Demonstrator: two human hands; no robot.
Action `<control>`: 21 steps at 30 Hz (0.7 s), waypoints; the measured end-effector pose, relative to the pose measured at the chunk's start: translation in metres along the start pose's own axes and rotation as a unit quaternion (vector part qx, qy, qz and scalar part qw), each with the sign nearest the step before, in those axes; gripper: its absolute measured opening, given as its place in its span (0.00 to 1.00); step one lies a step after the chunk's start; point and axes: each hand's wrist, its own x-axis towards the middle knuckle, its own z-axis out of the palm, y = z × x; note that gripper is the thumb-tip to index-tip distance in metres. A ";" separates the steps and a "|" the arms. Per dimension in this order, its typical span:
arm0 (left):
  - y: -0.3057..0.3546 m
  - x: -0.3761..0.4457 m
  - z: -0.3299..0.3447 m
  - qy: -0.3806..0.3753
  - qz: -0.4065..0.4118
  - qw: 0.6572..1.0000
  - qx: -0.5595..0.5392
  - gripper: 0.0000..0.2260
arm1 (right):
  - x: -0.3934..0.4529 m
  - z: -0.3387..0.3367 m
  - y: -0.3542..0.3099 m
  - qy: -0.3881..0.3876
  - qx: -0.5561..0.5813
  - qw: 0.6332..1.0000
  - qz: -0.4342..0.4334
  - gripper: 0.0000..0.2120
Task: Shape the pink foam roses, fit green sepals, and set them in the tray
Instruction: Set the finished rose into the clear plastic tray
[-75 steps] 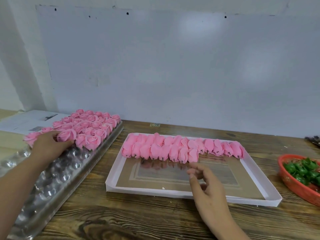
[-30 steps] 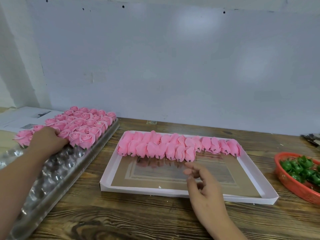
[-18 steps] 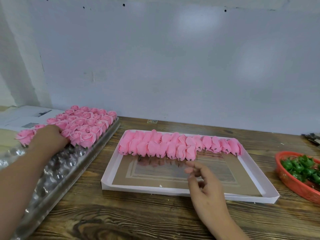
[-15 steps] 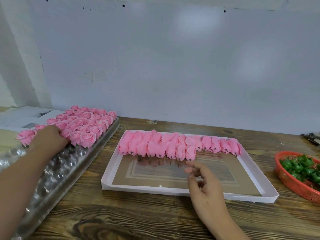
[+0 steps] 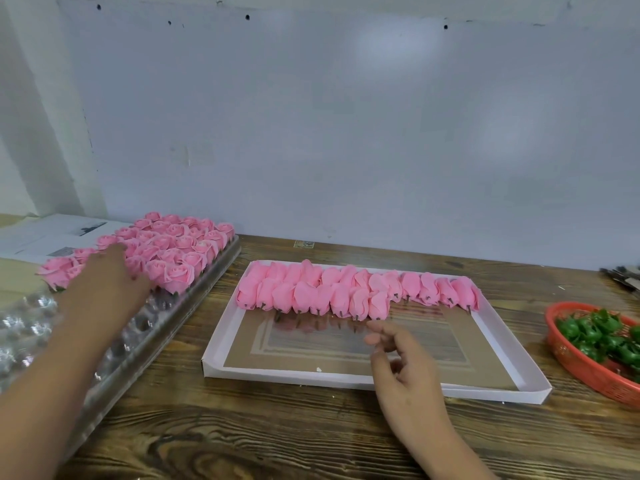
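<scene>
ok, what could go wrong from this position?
1. The left hand rests on the finished roses in the clear tray; pressing could flatten petals or knock neighbours out of their cups.
2. The right hand hovers, holding nothing, just in front of the unshaped buds in the white box; a careless grab may drag adjacent buds out of the rows.
</scene>
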 end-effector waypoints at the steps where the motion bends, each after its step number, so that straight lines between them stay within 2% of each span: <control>1: 0.016 -0.014 -0.003 0.005 0.025 0.999 -0.023 0.24 | 0.000 0.000 0.000 0.001 0.000 1.000 -0.002 0.21; 3: 0.053 -0.049 -0.005 -0.026 0.105 0.990 -0.087 0.18 | 0.000 0.001 0.000 0.005 -0.003 1.000 -0.008 0.22; 5: 0.089 -0.091 0.002 -0.122 0.198 0.963 -0.135 0.10 | 0.000 0.001 0.000 0.009 -0.008 1.000 -0.010 0.21; 7: 0.117 -0.129 0.016 -0.206 0.292 0.923 -0.143 0.08 | 0.001 0.001 -0.001 0.012 -0.016 1.000 -0.013 0.21; 9: 0.134 -0.155 0.034 -0.230 0.357 0.894 -0.144 0.11 | 0.003 -0.002 -0.002 0.022 -0.021 0.999 -0.021 0.22; 11: 0.141 -0.168 0.048 -0.233 0.388 0.883 -0.121 0.17 | 0.004 -0.004 -0.002 0.028 -0.030 0.999 -0.023 0.23; 13: 0.144 -0.171 0.057 -0.243 0.405 0.877 -0.082 0.18 | 0.005 -0.004 -0.001 0.032 -0.040 0.998 -0.025 0.23; 17: 0.144 -0.169 0.064 -0.240 0.435 0.867 -0.052 0.10 | 0.006 -0.005 0.002 0.033 -0.045 0.998 -0.028 0.23; 21: 0.142 -0.168 0.062 -0.248 0.439 0.863 -0.013 0.09 | 0.007 -0.005 0.004 0.027 -0.047 0.998 -0.026 0.23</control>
